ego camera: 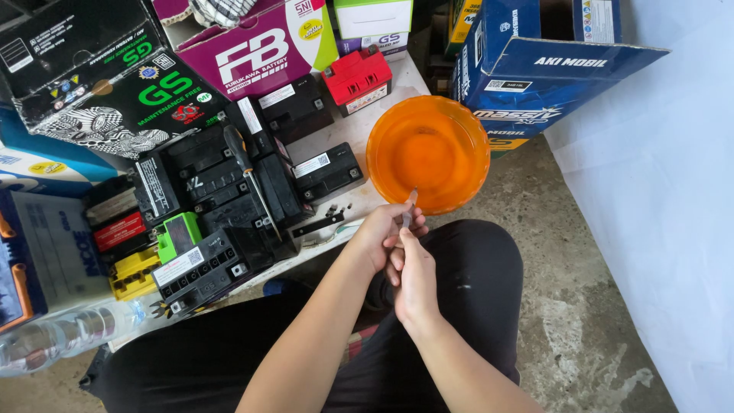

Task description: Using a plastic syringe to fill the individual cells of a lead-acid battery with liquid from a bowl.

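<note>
While both hands pinch the syringe (409, 210) at the bowl (428, 153) by the tabletop's right edge, left hand (382, 239) should steady; right hand (417, 279) pulls slowly.

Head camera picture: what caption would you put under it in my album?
Both hands, left hand and right hand, hold a thin clear tube at the round orange plastic bowl, beside small black batteries.

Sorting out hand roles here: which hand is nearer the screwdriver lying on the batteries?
Left. The left hand sits just right of the screwdriver and batteries; the right hand is lower and farther right, over the lap.
</note>
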